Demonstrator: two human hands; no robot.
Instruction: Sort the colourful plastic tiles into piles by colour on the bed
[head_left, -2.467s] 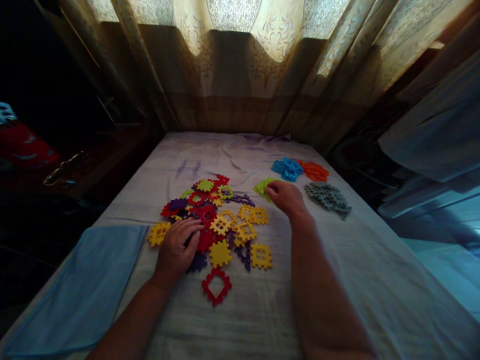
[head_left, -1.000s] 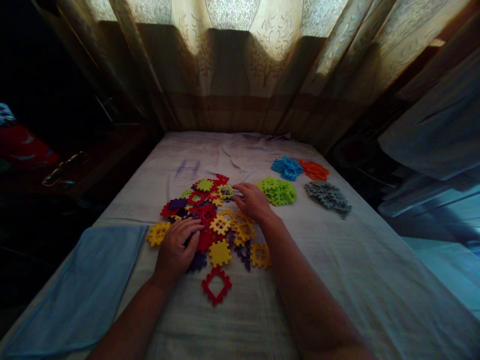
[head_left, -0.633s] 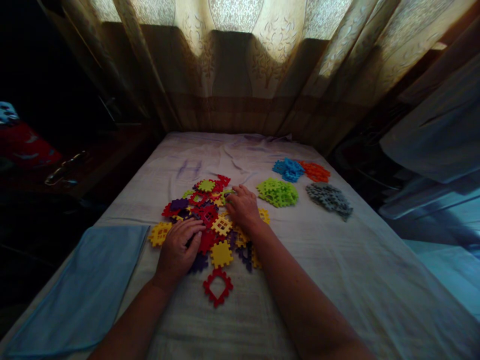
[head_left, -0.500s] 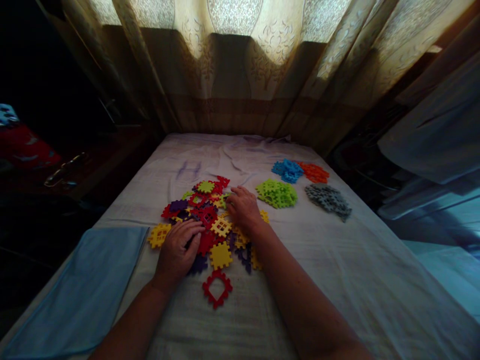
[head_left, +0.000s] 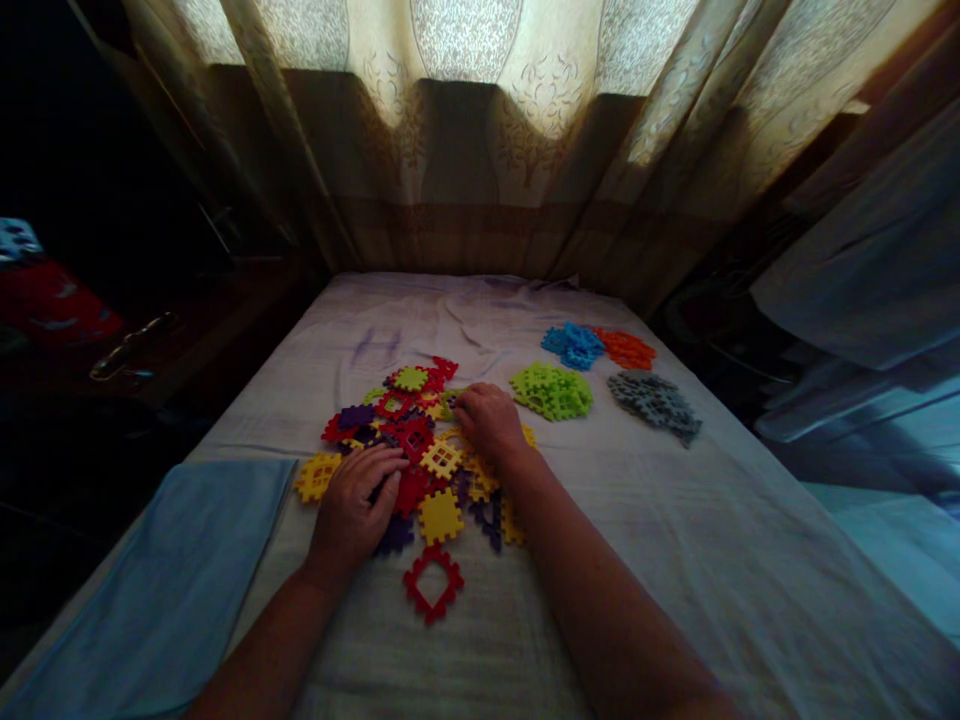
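A mixed pile of notched plastic building tiles lies in front of me, red, yellow, purple and green. My left hand [head_left: 356, 505] rests on the pile's near left side, fingers apart, with nothing visible in its grasp. Beside it are a yellow window tile [head_left: 318, 477] and a red window tile [head_left: 415, 437]. At the pile's far right edge, my right hand [head_left: 487, 420] has its fingers closed on a green tile [head_left: 450, 402], mostly hidden by them. A plain yellow tile [head_left: 440, 516] lies between my forearms, and a red frame tile [head_left: 456, 583] is nearer to me.
Sorted heaps of green tiles [head_left: 553, 391], blue tiles [head_left: 572, 345], orange tiles [head_left: 626, 348] and grey tiles [head_left: 655, 400] lie to the right on the white sheet [head_left: 750, 570]. A folded blue cloth [head_left: 172, 580] lies left. Curtains [head_left: 465, 220] hang behind.
My right hand's fingers have drawn in on the green tile at the pile's edge. My left hand stays about where it was. The view has tilted very slightly.
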